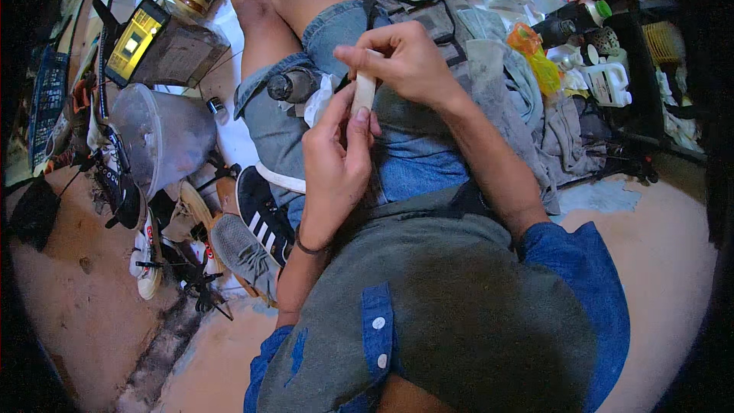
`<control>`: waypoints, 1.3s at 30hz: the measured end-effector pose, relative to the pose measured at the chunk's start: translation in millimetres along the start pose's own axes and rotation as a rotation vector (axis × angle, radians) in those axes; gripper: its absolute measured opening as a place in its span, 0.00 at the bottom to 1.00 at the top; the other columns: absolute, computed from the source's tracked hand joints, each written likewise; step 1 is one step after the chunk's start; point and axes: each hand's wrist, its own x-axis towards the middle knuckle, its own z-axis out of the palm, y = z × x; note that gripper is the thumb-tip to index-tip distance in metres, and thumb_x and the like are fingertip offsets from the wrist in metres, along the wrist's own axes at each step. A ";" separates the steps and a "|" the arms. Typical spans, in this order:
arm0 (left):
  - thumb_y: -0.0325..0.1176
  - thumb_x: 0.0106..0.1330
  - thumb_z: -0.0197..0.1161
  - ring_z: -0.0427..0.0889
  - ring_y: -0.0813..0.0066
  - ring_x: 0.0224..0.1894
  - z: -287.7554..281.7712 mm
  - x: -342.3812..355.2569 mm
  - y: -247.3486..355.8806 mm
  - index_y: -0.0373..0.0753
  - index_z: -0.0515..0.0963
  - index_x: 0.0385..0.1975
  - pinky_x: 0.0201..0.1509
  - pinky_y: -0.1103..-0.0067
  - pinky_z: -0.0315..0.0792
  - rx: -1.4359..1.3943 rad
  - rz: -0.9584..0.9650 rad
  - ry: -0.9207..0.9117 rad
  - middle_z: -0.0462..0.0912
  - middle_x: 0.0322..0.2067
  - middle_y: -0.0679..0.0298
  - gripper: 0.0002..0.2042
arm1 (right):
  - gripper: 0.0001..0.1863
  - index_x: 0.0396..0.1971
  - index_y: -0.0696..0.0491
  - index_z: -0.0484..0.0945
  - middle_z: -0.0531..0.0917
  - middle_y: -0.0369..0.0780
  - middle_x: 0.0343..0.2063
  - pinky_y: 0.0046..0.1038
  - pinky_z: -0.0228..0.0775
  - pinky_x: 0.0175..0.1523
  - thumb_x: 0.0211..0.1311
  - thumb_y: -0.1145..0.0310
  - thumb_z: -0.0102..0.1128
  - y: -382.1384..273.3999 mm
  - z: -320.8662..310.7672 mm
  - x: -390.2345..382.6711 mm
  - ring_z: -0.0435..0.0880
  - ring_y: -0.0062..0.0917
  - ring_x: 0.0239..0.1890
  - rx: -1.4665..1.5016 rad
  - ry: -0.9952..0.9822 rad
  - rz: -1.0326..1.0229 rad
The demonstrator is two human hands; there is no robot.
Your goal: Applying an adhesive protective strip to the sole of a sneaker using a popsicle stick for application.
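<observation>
Over my lap, my left hand [340, 157] grips the lower part of a flat cream-white strip [365, 97], its thumb pressed on the face. My right hand [409, 61] is closed at the strip's upper end, thumb and fingers pinching there; the fingertips are partly hidden. A white band [283, 179] curves out from behind my left wrist; whether it belongs to the same strip I cannot tell. Just left of the hands, a small dark bottle [294, 86] lies on my denim shorts, beside a crumpled white piece [318, 101] of cloth or paper.
To the left stand a translucent plastic tub [157, 138] and a phone [138, 42] with a lit yellow screen. Several shoes, including a black striped one [262, 210] and a grey one [243, 252], lie by my left forearm. Grey rags [493, 99], bottles and a white jug [606, 84] fill the right.
</observation>
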 end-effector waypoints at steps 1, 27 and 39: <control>0.26 0.74 0.50 0.69 0.88 0.26 0.0 1.0 -0.4 0.30 0.70 0.58 0.27 0.89 0.61 0.001 0.001 0.000 0.77 0.31 0.69 0.15 | 0.24 0.22 0.61 0.84 0.82 0.38 0.15 0.23 0.74 0.26 0.64 0.53 0.64 1.6 0.5 3.4 0.82 0.17 0.19 0.066 0.004 0.036; 0.30 0.76 0.46 0.67 0.82 0.25 -17.8 3.6 -3.5 0.39 0.55 0.62 0.29 0.83 0.67 -0.648 -0.212 -0.078 0.79 0.38 0.50 0.17 | 0.10 0.36 0.58 0.81 0.83 0.33 0.25 0.16 0.65 0.25 0.57 0.72 0.72 2.8 12.6 -12.7 0.76 0.12 0.21 0.334 -0.185 0.064; 0.31 0.78 0.42 0.62 0.86 0.24 -5.3 3.7 -12.9 0.39 0.55 0.60 0.29 0.88 0.64 -0.555 -0.215 -0.093 0.81 0.39 0.45 0.15 | 0.18 0.27 0.60 0.84 0.84 0.37 0.19 0.20 0.68 0.26 0.59 0.58 0.70 16.0 20.2 -16.8 0.79 0.12 0.23 0.244 -0.002 -0.045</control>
